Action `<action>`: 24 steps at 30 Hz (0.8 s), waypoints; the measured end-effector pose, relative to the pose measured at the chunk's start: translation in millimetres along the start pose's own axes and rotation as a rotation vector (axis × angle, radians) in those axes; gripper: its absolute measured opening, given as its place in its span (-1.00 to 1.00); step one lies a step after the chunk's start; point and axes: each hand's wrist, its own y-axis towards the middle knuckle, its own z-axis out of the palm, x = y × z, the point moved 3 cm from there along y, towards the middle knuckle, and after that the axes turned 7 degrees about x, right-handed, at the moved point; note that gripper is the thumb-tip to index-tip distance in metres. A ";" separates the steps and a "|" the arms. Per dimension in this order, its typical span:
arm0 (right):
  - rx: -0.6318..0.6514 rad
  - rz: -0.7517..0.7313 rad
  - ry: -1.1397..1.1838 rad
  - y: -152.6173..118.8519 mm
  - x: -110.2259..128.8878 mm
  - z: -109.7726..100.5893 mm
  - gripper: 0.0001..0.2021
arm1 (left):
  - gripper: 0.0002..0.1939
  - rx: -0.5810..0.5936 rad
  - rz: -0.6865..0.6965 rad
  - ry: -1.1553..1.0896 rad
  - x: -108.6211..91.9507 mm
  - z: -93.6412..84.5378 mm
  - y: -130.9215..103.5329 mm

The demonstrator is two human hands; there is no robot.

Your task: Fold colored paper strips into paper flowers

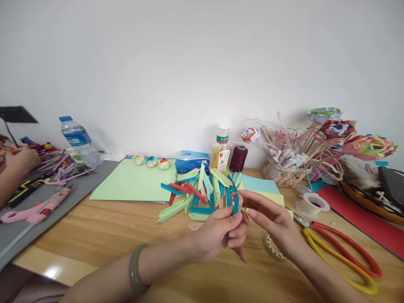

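Observation:
My left hand [222, 231] is closed around a folded paper strip [236, 205], blue on one side and peach on the other, held upright between thumb and fingers. My right hand [271, 216] meets the strip's right side, thumb and forefinger curled at its edge; the exact contact is partly hidden. Just behind both hands lies a loose pile of folded paper strips [202, 191] in green, blue, red and peach. A roll of dotted tape [274, 247] rests beneath my right wrist, partly covered by it.
Large red-and-yellow-handled scissors [342, 252] lie right, near a spool [312, 205]. Green paper sheets [135, 183], a tissue pack [192, 162], a drink bottle [221, 151] and a thread cone [239, 158] stand behind. At left, another person's hand [22, 160] works near a pink glue gun [39, 208].

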 end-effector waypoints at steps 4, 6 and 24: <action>-0.001 0.075 -0.019 0.4 1.0 1.8 -0.69 | -0.65 0.034 -0.032 0.022 1.3 0.6 0.1; -0.027 0.091 0.017 1.3 0.3 2.7 -0.71 | -0.65 0.039 -0.047 0.015 1.5 0.9 0.1; -0.008 0.150 -0.268 -0.3 -5.6 21.1 -0.70 | -0.79 -0.425 0.267 -0.004 -15.5 -12.5 0.0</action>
